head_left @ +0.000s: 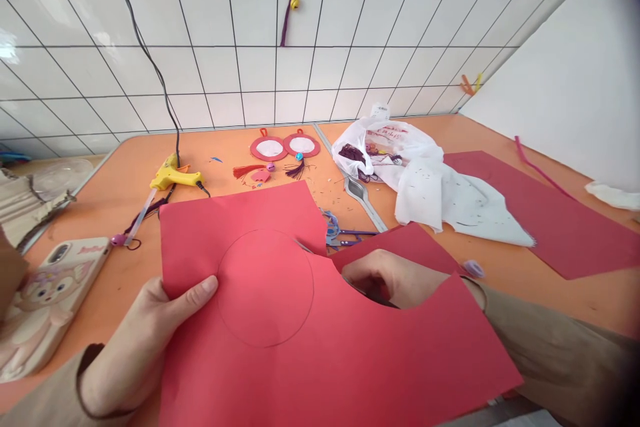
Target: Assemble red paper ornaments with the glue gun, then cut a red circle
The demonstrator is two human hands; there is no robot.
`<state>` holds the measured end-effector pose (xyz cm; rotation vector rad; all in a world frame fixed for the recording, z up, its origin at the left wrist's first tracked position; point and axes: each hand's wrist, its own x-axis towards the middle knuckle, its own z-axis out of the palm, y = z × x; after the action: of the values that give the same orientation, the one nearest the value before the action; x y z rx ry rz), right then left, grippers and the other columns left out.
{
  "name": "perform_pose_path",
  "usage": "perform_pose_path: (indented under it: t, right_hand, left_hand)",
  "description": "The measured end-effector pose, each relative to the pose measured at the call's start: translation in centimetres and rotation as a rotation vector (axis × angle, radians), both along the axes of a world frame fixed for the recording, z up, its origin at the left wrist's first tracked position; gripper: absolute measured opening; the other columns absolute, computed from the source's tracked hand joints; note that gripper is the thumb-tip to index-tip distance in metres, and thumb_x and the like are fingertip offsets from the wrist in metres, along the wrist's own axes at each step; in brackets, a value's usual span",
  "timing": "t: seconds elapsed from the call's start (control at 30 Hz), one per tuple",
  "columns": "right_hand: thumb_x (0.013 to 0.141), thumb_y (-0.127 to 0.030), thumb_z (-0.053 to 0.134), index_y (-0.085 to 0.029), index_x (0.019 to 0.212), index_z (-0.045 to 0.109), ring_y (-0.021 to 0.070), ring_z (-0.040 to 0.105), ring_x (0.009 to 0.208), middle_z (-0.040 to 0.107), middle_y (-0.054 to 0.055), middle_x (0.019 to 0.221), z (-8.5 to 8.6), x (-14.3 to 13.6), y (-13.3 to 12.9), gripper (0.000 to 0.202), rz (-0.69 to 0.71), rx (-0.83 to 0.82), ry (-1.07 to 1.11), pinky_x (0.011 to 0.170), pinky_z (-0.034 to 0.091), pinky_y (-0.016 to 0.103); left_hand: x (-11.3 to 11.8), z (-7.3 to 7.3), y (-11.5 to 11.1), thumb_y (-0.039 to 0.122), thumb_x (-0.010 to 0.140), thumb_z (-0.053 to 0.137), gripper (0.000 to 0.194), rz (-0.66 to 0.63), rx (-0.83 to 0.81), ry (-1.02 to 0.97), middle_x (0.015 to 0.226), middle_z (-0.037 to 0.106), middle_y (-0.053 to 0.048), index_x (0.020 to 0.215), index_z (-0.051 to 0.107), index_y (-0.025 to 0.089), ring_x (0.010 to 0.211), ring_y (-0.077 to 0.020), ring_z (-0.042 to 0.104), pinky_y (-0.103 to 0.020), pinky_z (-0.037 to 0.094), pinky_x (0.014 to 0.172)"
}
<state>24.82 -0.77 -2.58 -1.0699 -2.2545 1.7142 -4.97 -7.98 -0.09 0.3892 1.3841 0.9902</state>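
My left hand (pixel 160 313) pinches the left side of a red paper sheet (pixel 400 360), thumb on top and fingers hidden beneath. A pencilled circle (pixel 265 287) is drawn on the sheet, just right of my thumb. The sheet's upper right edge has a curved cutout. Through that gap my right hand (pixel 387 277) shows, closed around scissors mostly hidden by the paper. A thin piece of scissor blade (pixel 304 247) shows at the circle's upper right edge, and a dark part lies under my fingers. Another red paper piece (pixel 405 243) lies behind my right hand.
A yellow glue gun (pixel 175 177) and a phone (pixel 55 300) lie left. Two round tasselled ornaments (pixel 280 157) lie at the back, near a white plastic bag (pixel 385 147). Blue and purple tools (pixel 345 237) sit behind the sheet. Red paper (pixel 550 227) covers the right side.
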Motion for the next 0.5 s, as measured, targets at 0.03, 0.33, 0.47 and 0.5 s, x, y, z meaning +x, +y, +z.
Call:
perform_pose_path:
  t: [0.03,0.33,0.47,0.5]
  right_hand:
    - [0.077,-0.021,0.065,-0.014,0.075,0.068,0.009,0.047,0.06,0.057,0.0,0.069,0.1,-0.02,0.02,0.008,-0.003,0.0,0.002,0.051,0.036,0.021]
    - [0.074,-0.02,0.069,-0.014,0.079,0.07,0.0097,0.05,0.061,0.06,0.001,0.071,0.16,-0.21,0.1,0.008,-0.023,-0.057,0.006,0.048,0.035,0.02]
    - [0.074,-0.016,0.065,-0.014,0.076,0.068,0.0092,0.047,0.06,0.059,0.0,0.069,0.23,-0.22,0.17,0.003,-0.028,-0.026,0.006,0.047,0.034,0.019]
    - [0.075,-0.017,0.065,-0.014,0.076,0.067,0.0094,0.048,0.061,0.059,0.001,0.07,0.24,-0.21,0.16,0.004,-0.029,-0.031,0.009,0.048,0.035,0.019]
  left_hand:
    - [-0.01,0.0,-0.01,0.03,0.053,0.096,0.052,-0.001,-0.005,0.0,0.102,0.081,-0.014,0.101,0.078,0.019,0.096,-0.0416,0.075,-0.047,0.066,0.069]
    - [0.12,0.06,-0.02,0.031,0.052,0.095,0.053,0.008,-0.01,0.01,0.106,0.08,-0.014,0.102,0.078,0.019,0.099,-0.0424,0.074,-0.048,0.066,0.071]
    - [0.14,0.12,0.08,0.025,0.052,0.095,0.053,0.014,-0.023,0.012,0.105,0.08,-0.013,0.102,0.078,0.019,0.1,-0.0422,0.074,-0.047,0.066,0.072]
    - [0.15,0.13,0.09,0.026,0.053,0.095,0.052,0.019,-0.027,0.011,0.104,0.08,-0.013,0.101,0.079,0.019,0.1,-0.0419,0.074,-0.047,0.066,0.073]
